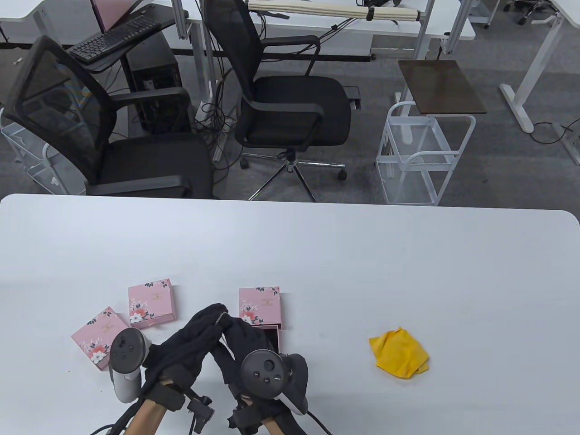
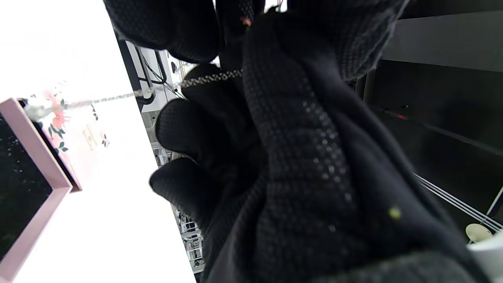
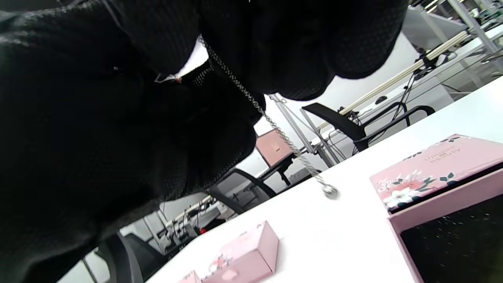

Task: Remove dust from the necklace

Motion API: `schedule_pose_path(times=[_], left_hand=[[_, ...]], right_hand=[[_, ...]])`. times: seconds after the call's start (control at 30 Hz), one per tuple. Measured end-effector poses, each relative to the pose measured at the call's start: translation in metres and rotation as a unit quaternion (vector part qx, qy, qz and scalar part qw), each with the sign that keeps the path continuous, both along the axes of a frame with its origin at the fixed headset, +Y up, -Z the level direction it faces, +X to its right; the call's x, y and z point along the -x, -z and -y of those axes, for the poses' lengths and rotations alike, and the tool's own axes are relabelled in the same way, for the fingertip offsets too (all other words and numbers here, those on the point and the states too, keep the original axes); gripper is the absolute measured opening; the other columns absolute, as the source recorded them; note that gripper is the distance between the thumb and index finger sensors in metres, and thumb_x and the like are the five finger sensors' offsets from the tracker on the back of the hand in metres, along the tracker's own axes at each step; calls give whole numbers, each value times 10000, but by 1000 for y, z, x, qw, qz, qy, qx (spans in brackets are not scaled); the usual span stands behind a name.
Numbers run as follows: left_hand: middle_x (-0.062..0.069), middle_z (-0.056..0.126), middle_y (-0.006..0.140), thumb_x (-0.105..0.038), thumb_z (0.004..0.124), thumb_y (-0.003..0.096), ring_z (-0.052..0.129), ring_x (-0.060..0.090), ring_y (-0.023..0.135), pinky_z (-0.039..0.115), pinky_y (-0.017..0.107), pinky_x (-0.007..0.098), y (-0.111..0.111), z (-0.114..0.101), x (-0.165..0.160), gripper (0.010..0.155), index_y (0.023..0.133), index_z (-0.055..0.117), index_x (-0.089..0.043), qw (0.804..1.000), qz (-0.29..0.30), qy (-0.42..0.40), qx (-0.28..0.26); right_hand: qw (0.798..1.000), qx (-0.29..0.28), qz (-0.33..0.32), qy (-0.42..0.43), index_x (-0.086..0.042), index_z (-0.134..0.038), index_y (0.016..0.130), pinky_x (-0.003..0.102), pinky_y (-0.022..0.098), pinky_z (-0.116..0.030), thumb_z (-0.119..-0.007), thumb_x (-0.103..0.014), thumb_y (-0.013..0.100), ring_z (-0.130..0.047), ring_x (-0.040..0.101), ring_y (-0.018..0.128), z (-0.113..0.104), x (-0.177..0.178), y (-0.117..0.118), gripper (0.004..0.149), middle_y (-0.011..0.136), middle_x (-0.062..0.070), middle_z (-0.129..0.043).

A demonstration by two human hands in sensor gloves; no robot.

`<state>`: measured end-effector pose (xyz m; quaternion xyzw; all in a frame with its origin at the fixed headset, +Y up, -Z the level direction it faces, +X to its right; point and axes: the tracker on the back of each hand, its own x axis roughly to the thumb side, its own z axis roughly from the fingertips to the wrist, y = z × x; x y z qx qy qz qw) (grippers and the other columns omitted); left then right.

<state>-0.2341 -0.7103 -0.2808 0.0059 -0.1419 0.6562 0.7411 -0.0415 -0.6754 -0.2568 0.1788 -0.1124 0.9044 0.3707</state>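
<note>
Table view, nearest edge: left hand (image 1: 181, 349) and right hand (image 1: 244, 344) raised together above the white table (image 1: 362, 272), gloved fingertips meeting at a peak, a tracker strapped to the back of each. Between those fingertips, a thin silver necklace (image 3: 271, 122), seen only from the wrists: pinched at its upper end, hanging slack down to a small round pendant (image 3: 330, 191) just over the tabletop. From the left wrist, the same chain (image 2: 204, 79) stretched from curled fingers (image 2: 184, 125) toward the box with the flowered lid. Both hands closed on the chain, as far as the close, dark glove fabric allows; exactly which fingers pinch, impossible to tell.

Directly under and behind the right hand, an open pink box (image 1: 272, 337) with a black lining, mostly hidden in the table view, plain in the right wrist view (image 3: 456, 232). Touching its far edge, its flowered pink lid (image 1: 259, 306). Left of the hands, two more closed pink boxes: one (image 1: 99, 337) by the left tracker, another (image 1: 151, 302) a little farther back. Well off to the right, a crumpled yellow cloth (image 1: 399, 353), apart from both hands.

Beyond the table, two black office chairs (image 1: 290, 104), a white wire cart (image 1: 421, 158), desks and a keyboard (image 1: 113, 38).
</note>
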Motion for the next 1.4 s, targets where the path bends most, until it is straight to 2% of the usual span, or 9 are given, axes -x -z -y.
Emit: schedule_pose_path(times=[0.1,0.17,0.37,0.53,0.73,1.0,1.27,1.4], left_hand=[[76,690,1152,-491,807,568,645,385,1002,636,699,568,0,0,-2,401,944,850,-358,1000,13,1,-3],[75,710,1139,-484,810,567,654,380,997,643,695,563,0,0,-2,399,942,853,-356,1000,7,1,-5],[56,780,1089,-469,814,566,708,351,969,678,678,539,1,0,1,387,924,872,-336,1000,-12,-2,-3],[49,804,1073,-472,817,564,731,343,957,690,670,532,0,-1,1,391,925,873,-334,1000,-9,0,0],[56,789,1088,-478,817,563,724,349,961,685,674,535,0,-1,0,394,927,872,-337,1000,-4,-2,6],[45,826,1056,-461,813,567,755,332,944,702,665,525,0,-3,2,390,924,874,-315,1000,-19,-2,2],[2,982,881,-451,798,575,897,262,822,793,592,475,0,-16,13,389,926,865,-295,998,-59,-6,-1],[-2,1017,840,-456,807,570,938,242,773,822,556,456,0,-33,20,387,909,883,-286,996,-89,-4,-23]], right_hand=[[999,-16,22,23,-101,-773,950,529,552,-769,-768,-306,628,-905,419,691,1,-1,0,382,879,206,-881],[999,-19,20,21,-115,-792,928,513,535,-786,-772,-295,624,-926,396,651,1,-1,1,354,840,179,-909],[1000,-14,13,6,-117,-791,935,500,521,-798,-758,-283,627,-936,367,624,5,-1,2,351,828,194,-908],[1000,-18,16,6,-129,-814,928,475,486,-824,-760,-284,613,-966,328,557,6,-2,2,355,754,159,-957],[1000,-17,16,16,-112,-791,946,500,522,-797,-775,-285,615,-942,370,628,8,-3,1,374,822,184,-920],[1000,-19,15,1,-103,-837,901,479,479,-823,-767,-285,601,-978,334,542,9,-2,2,358,727,147,-977],[1000,10,5,-28,-103,-845,895,477,474,-825,-775,-285,595,-980,329,530,14,-3,6,358,717,142,-981],[999,13,7,-30,-105,-845,896,476,472,-826,-776,-285,594,-981,327,527,15,-5,7,358,714,142,-982]])
